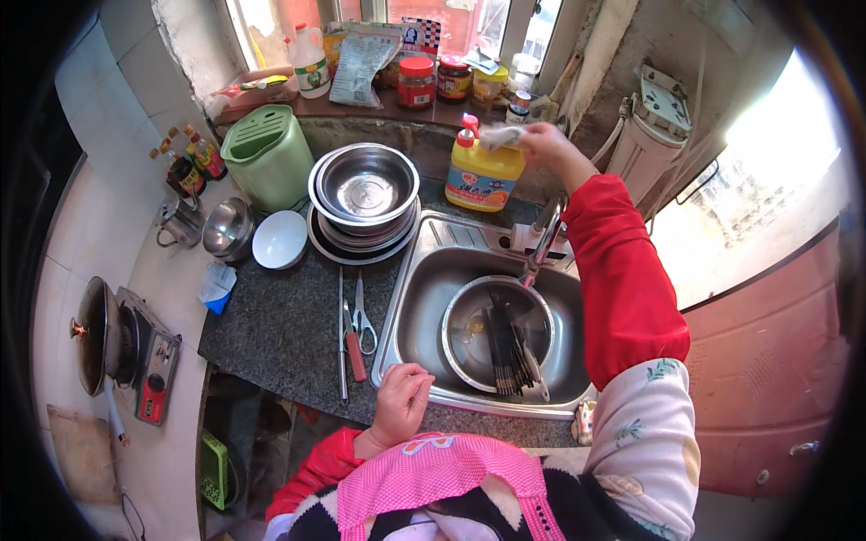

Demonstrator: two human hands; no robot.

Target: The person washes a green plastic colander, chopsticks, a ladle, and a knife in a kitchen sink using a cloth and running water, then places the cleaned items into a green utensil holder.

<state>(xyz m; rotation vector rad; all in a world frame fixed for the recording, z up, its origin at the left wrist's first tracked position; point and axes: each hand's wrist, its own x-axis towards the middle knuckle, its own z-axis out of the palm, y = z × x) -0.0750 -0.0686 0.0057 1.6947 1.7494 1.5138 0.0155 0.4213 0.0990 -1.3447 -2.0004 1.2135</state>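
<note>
My right hand [549,149] reaches to the back of the sink, gripping a blurred whitish cloth-like item [502,136] over the top of a yellow detergent jug [484,177] with a red pump. Close to the sink's front left corner, my left hand [404,400] has its fingers curled together, with nothing visible in them. A round metal basin [452,321] stands in the stainless steel sink [421,324] under the faucet [545,237]. Inside it lies a bundle of black chopsticks [511,351], along with a light-handled utensil [536,372].
Left of the sink stand stacked metal bowls [369,186], a white bowl [279,239] and a green lidded container [267,155]. Scissors [365,324], a red-handled knife [354,355] and a thin metal rod [342,338] lie on the counter. A portable stove [154,379] is far left.
</note>
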